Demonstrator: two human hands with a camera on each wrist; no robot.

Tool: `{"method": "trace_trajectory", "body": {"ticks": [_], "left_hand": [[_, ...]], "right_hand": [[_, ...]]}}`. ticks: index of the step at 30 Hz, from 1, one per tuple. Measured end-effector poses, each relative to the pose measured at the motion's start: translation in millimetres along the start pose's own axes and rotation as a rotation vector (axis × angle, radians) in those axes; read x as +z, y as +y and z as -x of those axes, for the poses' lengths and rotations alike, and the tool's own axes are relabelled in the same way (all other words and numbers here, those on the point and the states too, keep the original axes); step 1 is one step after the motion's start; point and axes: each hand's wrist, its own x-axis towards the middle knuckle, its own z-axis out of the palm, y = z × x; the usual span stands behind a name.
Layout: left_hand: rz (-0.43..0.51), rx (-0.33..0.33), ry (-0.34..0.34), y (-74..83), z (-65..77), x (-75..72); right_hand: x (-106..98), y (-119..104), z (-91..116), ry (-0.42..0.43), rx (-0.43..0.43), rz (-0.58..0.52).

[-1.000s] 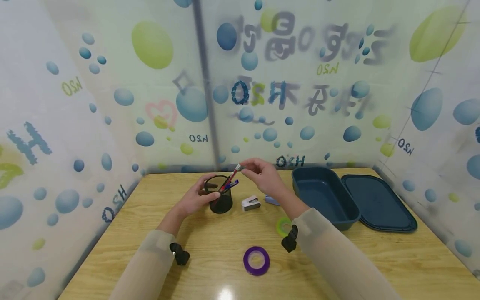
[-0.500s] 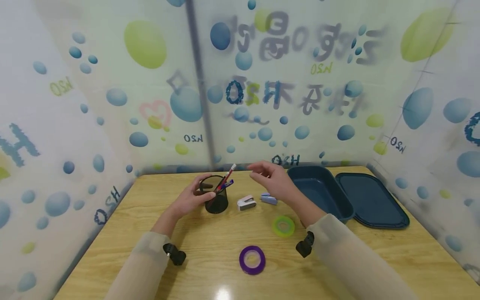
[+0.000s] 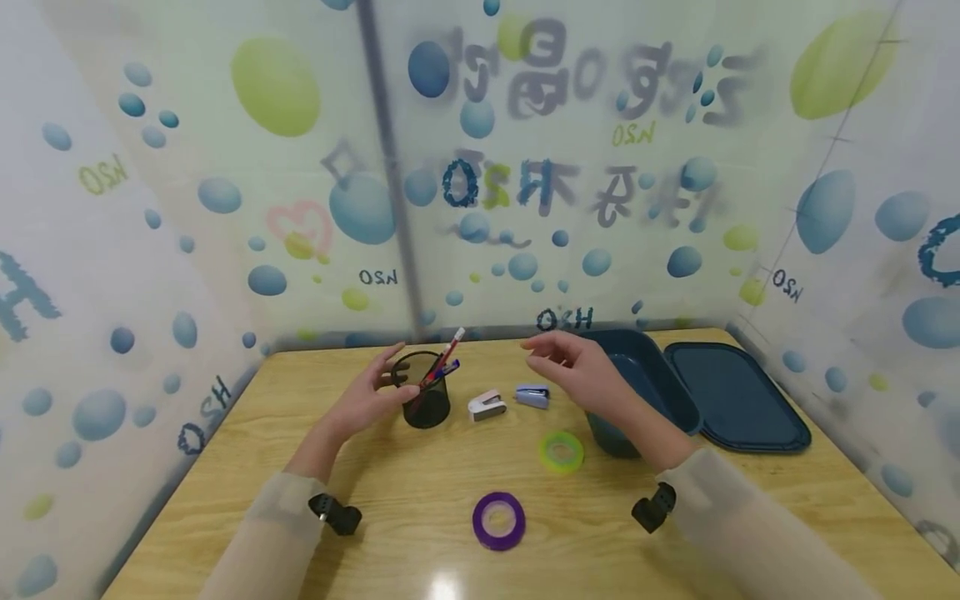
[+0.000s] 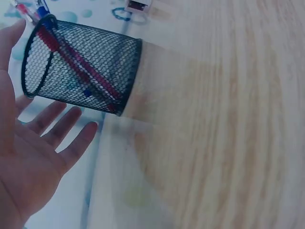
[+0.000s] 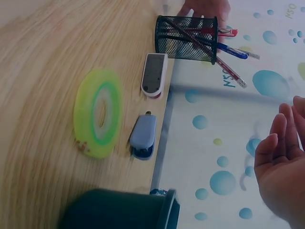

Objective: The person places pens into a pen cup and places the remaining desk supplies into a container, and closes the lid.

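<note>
A black mesh pen holder stands upright at the back left of the table. It holds a red pencil, a blue pen and a red pen. My left hand is beside the holder, thumb near its rim; in the left wrist view its fingers spread past the mesh wall without gripping it. Right of the holder, in the air before the blue box, my right hand has loosely bent fingers with nothing between them. A white stapler and a light-blue stapler lie between the hands.
A yellow-green tape roll lies in front of the light-blue stapler. Closer to me is a purple tape roll. The box's dark blue lid lies at the right. A patterned curtain hangs behind the table.
My right hand has moved right, away from the pencil's top and toward the blue box. My left hand stays by the holder, its fingers looser. The head view has turned slightly right.
</note>
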Motion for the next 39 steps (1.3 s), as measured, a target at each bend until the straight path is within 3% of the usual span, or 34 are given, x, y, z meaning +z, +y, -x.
{"method": "trace_trajectory", "body": {"ticks": [10, 14, 17, 22, 27, 30, 39], "left_hand": [[0.009, 0.092, 0.202, 17.4, 30.5, -25.0], [-0.016, 0.204, 0.303, 30.4, 43.4, -25.3], [-0.013, 0.324, 0.305, 45.2, 52.5, -20.2], [-0.020, 0.474, 0.152, 74.9, 63.2, -3.5], [-0.054, 0.540, -0.024, 93.2, 64.8, 18.4], [-0.072, 0.536, -0.119, 97.5, 64.2, 32.2], [-0.023, 0.390, -0.361, 86.9, 65.1, 63.5]], "right_hand": [[-28, 10, 30, 0.005, 0.051, 0.022], [-42, 16, 42, -0.001, 0.066, 0.035], [-54, 20, 52, 0.003, 0.089, 0.055], [-77, 27, 69, 0.039, 0.117, 0.084], [-98, 40, 84, 0.085, 0.136, 0.153], [-109, 50, 93, 0.101, 0.152, 0.212], [-139, 91, 113, 0.067, 0.253, 0.341]]}}
